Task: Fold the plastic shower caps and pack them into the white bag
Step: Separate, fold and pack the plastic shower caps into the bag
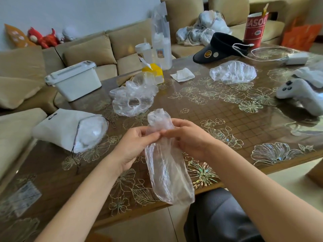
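Left hand and right hand both pinch one long folded shower cap above table; white bag lies left — open-mouthed, caps inside.

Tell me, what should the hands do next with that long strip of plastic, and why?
Probably fold the dangling lower end up toward the hands. The left hand and right hand pinch the shower cap near its top; it is gathered into a long strip, likely too long for the white bag.
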The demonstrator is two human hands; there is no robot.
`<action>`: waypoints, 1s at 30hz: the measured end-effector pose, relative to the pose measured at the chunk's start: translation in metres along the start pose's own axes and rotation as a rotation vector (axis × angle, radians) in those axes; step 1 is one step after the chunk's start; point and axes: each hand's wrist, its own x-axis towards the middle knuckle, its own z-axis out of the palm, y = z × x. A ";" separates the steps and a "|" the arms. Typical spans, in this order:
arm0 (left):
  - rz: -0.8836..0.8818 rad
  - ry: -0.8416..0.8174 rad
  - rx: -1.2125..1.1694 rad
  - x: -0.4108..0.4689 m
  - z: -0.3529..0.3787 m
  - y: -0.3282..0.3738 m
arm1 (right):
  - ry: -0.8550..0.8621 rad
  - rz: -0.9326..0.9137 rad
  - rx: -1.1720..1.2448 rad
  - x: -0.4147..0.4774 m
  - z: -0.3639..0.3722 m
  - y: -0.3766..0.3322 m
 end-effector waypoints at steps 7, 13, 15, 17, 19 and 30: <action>-0.088 -0.071 -0.160 -0.008 0.002 -0.007 | 0.024 0.002 0.063 -0.001 0.003 0.003; -0.145 -0.104 -0.303 -0.012 0.008 -0.011 | 0.062 -0.048 -0.091 -0.001 0.000 0.009; -0.157 -0.124 -0.361 -0.012 0.009 -0.011 | 0.055 -0.075 -0.098 -0.002 0.001 0.010; -0.169 -0.158 -0.400 -0.014 0.008 -0.009 | 0.042 -0.084 -0.090 -0.005 0.003 0.010; -0.142 -0.225 -0.354 -0.016 0.008 -0.006 | 0.015 -0.073 -0.095 -0.007 0.003 0.009; 0.060 0.036 -0.001 -0.025 -0.005 -0.002 | 0.077 -0.055 0.082 -0.014 -0.001 -0.008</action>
